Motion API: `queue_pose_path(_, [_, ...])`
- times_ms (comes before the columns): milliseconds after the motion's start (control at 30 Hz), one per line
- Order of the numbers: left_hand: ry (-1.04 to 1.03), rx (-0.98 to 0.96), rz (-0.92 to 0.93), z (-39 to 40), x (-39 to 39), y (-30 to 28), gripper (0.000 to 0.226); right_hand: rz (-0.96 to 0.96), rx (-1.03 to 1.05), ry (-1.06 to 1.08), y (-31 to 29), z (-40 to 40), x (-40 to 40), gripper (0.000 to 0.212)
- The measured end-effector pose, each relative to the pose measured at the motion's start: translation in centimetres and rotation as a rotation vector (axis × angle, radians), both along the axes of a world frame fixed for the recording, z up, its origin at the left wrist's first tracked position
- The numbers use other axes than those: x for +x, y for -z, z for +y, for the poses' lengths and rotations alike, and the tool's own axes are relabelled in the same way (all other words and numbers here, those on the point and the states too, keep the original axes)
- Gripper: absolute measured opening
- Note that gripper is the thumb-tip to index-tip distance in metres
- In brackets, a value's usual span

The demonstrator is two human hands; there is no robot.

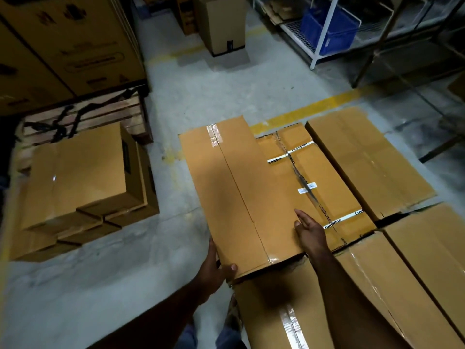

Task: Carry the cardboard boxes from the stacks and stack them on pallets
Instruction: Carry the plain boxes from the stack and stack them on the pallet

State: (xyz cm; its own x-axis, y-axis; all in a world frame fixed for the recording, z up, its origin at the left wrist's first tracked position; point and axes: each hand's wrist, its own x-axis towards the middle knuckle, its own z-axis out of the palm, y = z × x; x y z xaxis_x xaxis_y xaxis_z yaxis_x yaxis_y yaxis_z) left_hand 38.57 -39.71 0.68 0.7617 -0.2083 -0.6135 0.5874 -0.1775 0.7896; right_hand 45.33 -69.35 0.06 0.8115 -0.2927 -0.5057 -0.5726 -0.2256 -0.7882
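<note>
Warehouse floor; box (239, 197) between hands.

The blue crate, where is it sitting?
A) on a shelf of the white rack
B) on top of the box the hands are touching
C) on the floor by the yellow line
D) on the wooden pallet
A: the blue crate rests on a wire shelf of the white rack at the top right, far from the hands and the boxes.

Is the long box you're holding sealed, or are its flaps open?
Sealed. The long cardboard box has flat top flaps with clear tape over the seam at both ends. Left hand grips its near corner; right hand lies flat on top.
</note>
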Motion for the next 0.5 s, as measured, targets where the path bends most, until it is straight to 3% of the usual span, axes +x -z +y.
queue_pose_path(167, [0.02, 0.036, 0.021, -0.1, 0.4, 0.4, 0.114, 0.0, -0.114, -0.017, 0.7, 0.0, 0.2, 0.043])
queue_pose_path(500, [-0.007, 0.032, 0.022, 0.3, 0.5, 0.7, 0.11, 0.009, -0.091, -0.113, 0.2, -0.5, 0.7, 0.054])
